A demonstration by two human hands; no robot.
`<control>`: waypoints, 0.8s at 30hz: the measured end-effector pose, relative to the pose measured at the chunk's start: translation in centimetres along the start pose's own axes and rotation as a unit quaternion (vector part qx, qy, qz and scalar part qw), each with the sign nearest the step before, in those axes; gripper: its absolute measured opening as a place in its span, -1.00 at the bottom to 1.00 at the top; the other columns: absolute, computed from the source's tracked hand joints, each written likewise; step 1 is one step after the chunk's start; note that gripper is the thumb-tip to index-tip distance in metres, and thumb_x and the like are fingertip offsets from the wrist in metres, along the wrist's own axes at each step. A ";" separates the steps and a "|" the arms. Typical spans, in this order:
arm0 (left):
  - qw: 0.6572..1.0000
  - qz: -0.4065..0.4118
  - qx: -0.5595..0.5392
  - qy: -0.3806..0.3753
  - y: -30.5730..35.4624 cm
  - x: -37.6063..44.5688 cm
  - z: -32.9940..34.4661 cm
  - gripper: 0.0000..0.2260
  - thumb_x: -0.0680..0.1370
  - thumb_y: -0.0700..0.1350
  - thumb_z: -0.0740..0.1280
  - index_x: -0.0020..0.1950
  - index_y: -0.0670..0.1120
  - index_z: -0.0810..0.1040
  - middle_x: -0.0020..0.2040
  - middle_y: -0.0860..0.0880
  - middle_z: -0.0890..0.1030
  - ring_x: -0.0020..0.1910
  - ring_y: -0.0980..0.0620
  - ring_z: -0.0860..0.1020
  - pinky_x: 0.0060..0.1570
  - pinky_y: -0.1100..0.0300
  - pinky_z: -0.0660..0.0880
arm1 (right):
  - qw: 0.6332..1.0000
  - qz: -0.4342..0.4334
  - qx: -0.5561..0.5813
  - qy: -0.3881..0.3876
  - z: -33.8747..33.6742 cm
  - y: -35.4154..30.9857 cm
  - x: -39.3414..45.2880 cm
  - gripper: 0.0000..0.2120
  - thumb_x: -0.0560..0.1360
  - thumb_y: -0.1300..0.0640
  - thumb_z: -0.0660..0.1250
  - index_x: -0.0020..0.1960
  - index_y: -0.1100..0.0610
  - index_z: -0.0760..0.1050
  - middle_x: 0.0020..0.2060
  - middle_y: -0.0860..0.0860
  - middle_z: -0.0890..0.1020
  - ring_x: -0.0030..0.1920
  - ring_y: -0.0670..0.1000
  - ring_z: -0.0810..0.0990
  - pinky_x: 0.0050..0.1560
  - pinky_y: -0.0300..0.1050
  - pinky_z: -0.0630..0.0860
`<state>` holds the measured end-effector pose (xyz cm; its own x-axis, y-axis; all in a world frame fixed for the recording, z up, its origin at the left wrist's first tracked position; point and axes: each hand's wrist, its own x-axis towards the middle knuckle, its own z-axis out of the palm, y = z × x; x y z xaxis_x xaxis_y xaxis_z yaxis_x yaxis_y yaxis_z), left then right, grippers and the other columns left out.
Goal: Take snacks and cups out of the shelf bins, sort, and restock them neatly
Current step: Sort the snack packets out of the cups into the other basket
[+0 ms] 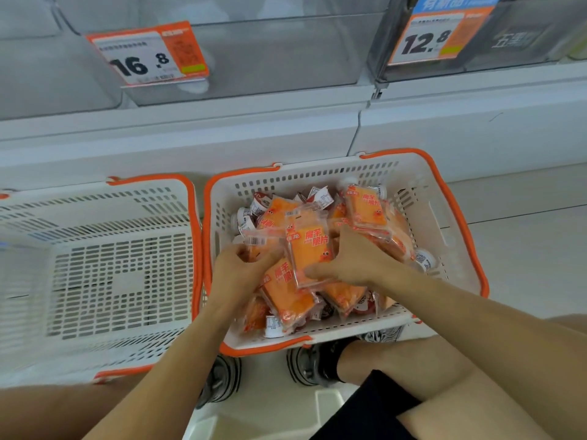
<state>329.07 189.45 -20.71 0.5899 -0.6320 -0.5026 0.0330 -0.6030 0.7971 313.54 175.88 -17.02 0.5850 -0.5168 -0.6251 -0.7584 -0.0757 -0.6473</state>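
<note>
Head camera looks down on a person crouched before two white baskets with orange rims on the floor. One basket, on the right, is heaped with orange snack packets and small sealed cups mixed together. Both hands are in that pile. Left hand has its fingers curled round a packet at the heap's left edge; right hand grips the packet lying on top, thumb under its lower edge. Beside it, the second basket holds nothing I can see. Up on the shelf, the clear bin behind the 16.8 price tag looks emptied. So I'd judge the unloading done, the sorting barely begun, and restocking still ahead.
</note>
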 end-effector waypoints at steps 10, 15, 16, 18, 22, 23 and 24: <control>0.990 0.012 -0.086 0.112 1.9 -0.8 -3.3 -0.56 0.34 0.22 0.54 0.01 -0.07 0.59 -0.15 -0.01 0.70 -0.22 0.03 0.70 -0.17 -0.06 0.67 | 0.998 -0.052 0.002 -0.033 0.8 -4.4 0.5 -0.43 0.40 0.05 0.57 0.30 -0.08 0.37 0.08 -0.12 0.63 0.06 -0.09 0.62 0.18 -0.05 0.58; 0.973 0.072 -0.041 0.217 2.3 -1.5 -9.9 -0.72 0.41 0.16 0.53 -0.05 0.06 0.55 -0.19 0.12 0.65 -0.20 0.16 0.65 -0.22 0.18 0.60 | 0.990 -0.116 0.041 -0.072 4.8 -9.2 1.3 -0.56 0.46 0.15 0.54 0.21 -0.09 0.42 0.04 -0.04 0.67 0.01 -0.10 0.66 0.15 -0.07 0.60; 0.967 0.082 -0.020 0.241 2.0 -1.6 -11.3 -0.72 0.44 0.14 0.52 -0.02 0.04 0.56 -0.17 0.15 0.64 -0.19 0.22 0.63 -0.23 0.28 0.54 | 0.988 -0.123 0.055 -0.074 6.2 -10.1 1.4 -0.58 0.46 0.13 0.53 0.21 -0.06 0.42 0.03 -0.06 0.67 0.00 -0.13 0.64 0.15 -0.10 0.59; 0.952 0.096 0.012 0.290 1.1 -1.7 -14.0 -0.71 0.46 0.11 0.51 0.04 -0.02 0.56 -0.18 0.18 0.61 -0.23 0.32 0.58 -0.28 0.42 0.42 | 0.986 -0.125 0.057 -0.090 9.6 -11.8 1.6 -0.59 0.50 0.02 0.50 0.22 -0.04 0.35 0.01 -0.12 0.62 -0.04 -0.20 0.59 0.06 -0.27 0.55; 0.939 0.047 0.092 0.328 -2.5 -0.8 -16.7 -0.74 0.51 0.02 0.46 0.10 -0.09 0.57 -0.18 0.10 0.56 -0.24 0.18 0.51 -0.29 0.32 0.31 | 0.983 -0.152 -0.022 -0.098 15.4 -13.4 2.3 -0.36 0.51 -0.09 0.42 0.45 0.12 0.27 0.21 0.11 0.58 0.15 0.12 0.59 0.19 0.05 0.55; 0.941 0.030 0.108 0.320 -3.8 -0.4 -17.1 -0.73 0.52 0.02 0.45 0.11 -0.12 0.58 -0.16 0.05 0.57 -0.22 0.11 0.52 -0.27 0.28 0.35 | 0.982 -0.161 -0.047 -0.091 16.1 -13.5 2.5 -0.32 0.53 -0.07 0.40 0.52 0.12 0.20 0.32 0.13 0.51 0.25 0.14 0.54 0.25 0.04 0.51; 0.946 0.011 0.122 0.300 -5.2 0.1 -17.3 -0.71 0.52 0.03 0.45 0.11 -0.15 0.59 -0.13 0.01 0.61 -0.20 0.05 0.55 -0.25 0.22 0.41 | 0.980 -0.167 -0.069 -0.085 16.4 -13.4 2.7 -0.28 0.55 -0.06 0.37 0.57 0.10 0.11 0.42 0.12 0.42 0.34 0.13 0.47 0.32 0.04 0.45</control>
<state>342.92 200.98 -19.13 0.9426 -0.3000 -0.1470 -0.1290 -0.7329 0.6680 330.00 189.53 -17.16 0.8379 -0.2956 -0.4589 -0.5410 -0.3374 -0.7704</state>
